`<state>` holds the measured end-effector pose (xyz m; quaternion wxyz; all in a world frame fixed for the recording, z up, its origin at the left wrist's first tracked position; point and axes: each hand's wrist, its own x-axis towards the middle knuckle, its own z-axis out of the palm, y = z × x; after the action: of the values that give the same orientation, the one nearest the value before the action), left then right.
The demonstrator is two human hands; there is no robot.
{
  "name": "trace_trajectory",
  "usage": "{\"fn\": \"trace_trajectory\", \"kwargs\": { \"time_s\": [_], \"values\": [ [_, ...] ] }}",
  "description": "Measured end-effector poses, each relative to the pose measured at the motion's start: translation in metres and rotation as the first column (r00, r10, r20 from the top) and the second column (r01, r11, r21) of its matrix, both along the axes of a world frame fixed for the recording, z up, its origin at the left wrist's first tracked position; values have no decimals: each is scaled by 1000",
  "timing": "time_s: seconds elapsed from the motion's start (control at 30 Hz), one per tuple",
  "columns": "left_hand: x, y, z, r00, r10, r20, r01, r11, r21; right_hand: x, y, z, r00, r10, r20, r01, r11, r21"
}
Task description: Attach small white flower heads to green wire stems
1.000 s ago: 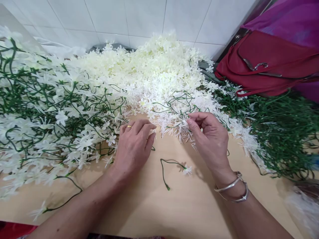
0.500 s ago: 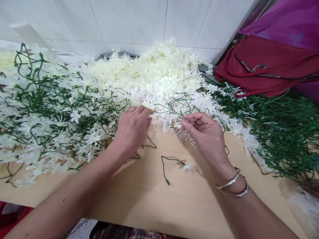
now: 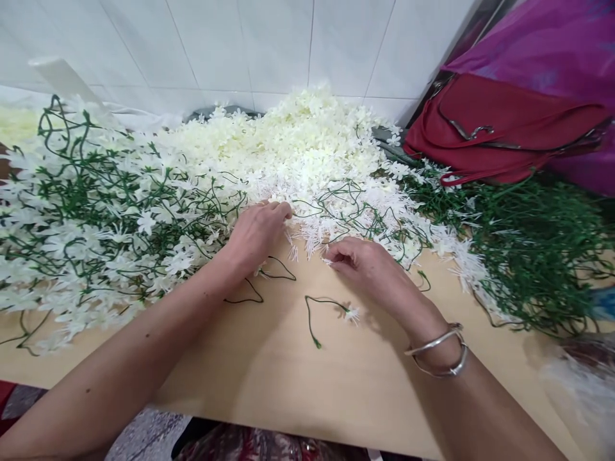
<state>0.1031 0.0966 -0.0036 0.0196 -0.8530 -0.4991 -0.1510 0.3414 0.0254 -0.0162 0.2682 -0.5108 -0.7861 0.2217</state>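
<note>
My left hand (image 3: 262,232) is closed, its fingers curled down at the front edge of the white petal pile (image 3: 288,137); what it grips is hidden. Pinched together, the thumb and forefinger of my right hand (image 3: 362,264) have a small white flower piece (image 3: 327,261) at their tips. Between my forearms lies a bent green stem (image 3: 310,320) with a white stamen tuft (image 3: 353,315) on one end. White stamens (image 3: 312,237) and loose green stems (image 3: 348,198) lie just beyond my hands.
Assembled white artificial flowers (image 3: 144,221) on green stems are heaped on the left. A pile of green stems (image 3: 538,250) is at the right, with a red handbag (image 3: 509,125) behind it. A tiled wall (image 3: 278,45) backs the wooden table (image 3: 288,390).
My right hand has moved left and nearer to me, coming closer to my left hand. My left hand has barely shifted, and the view has tilted slightly.
</note>
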Motion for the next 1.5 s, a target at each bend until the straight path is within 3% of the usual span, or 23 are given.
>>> {"fn": "trace_trajectory", "kwargs": {
  "time_s": [0.2, 0.3, 0.4, 0.5, 0.6, 0.73, 1.17, 1.4, 1.5],
  "values": [
    [-11, -5, 14, 965, -2, 263, -9, 999, 39, -1, 2, -3, 996, -86, -16, 87, 993, 82],
    [-15, -8, 20, 934, 19, 358, -19, 1000, -5, -4, 2, -5, 978, -126, -168, 140, 987, 77],
    [-13, -12, 21, 885, 97, 456, -30, 988, -152, -7, 2, -4, 912, -194, -361, 197, 980, -29],
    [-7, -23, 17, 728, 211, 653, 72, 923, -378, -11, 1, -1, 803, -233, -548, 185, 972, -142],
    [1, -37, 9, 532, 333, 779, 215, 836, -505, -16, -1, 2, 710, -233, -665, 135, 971, -197],
    [10, -51, -1, 424, 418, 804, 266, 791, -551, -24, -4, 1, 670, -261, -695, 152, 965, -215],
    [22, -61, -8, 406, 364, 838, 305, 811, -500, -34, -6, 0, 683, -329, -652, 204, 943, -263],
    [23, -67, -5, 659, 184, 729, 109, 936, -335, -39, -9, -1, 673, -336, -659, 196, 940, -280],
    [25, -63, -6, 653, 180, 735, 139, 926, -351, -38, -9, -2, 694, -303, -652, 193, 952, -237]
  ]
}}
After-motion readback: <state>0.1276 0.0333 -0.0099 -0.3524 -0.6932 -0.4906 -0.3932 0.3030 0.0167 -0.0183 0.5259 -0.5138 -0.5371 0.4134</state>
